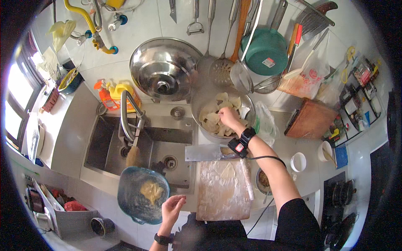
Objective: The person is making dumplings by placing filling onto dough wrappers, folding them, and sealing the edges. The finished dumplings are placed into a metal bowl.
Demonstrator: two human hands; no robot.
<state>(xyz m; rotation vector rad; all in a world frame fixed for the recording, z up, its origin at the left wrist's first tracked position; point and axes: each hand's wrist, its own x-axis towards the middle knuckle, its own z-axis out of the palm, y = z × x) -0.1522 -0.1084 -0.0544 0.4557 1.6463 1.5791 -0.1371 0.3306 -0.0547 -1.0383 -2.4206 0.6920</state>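
Note:
My right hand point(228, 116) reaches over a large steel pot point(195, 108), its fingertips pinched on a thin, pale dough sheet point(213, 118). Several similar sheets lie overlapping inside the pot. My left hand point(172, 205) hovers with nothing in it, fingers loosely bent, right of a blue basin point(127, 188). A lump of yellowish dough point(152, 192) rests in that basin. Before me lies a floured wooden board point(223, 194) with one flat dough piece point(228, 172) and a floured rolling pin point(247, 178). A cleaver point(202, 152) lies across the board's far edge.
The steel sink point(176, 150) with its faucet point(124, 116) is left of the board. Right of it are a bowl of brown filling point(262, 178), partly behind my forearm, and a white bowl point(298, 162). A steel lid point(165, 69) and hanging utensils point(223, 70) line the wall.

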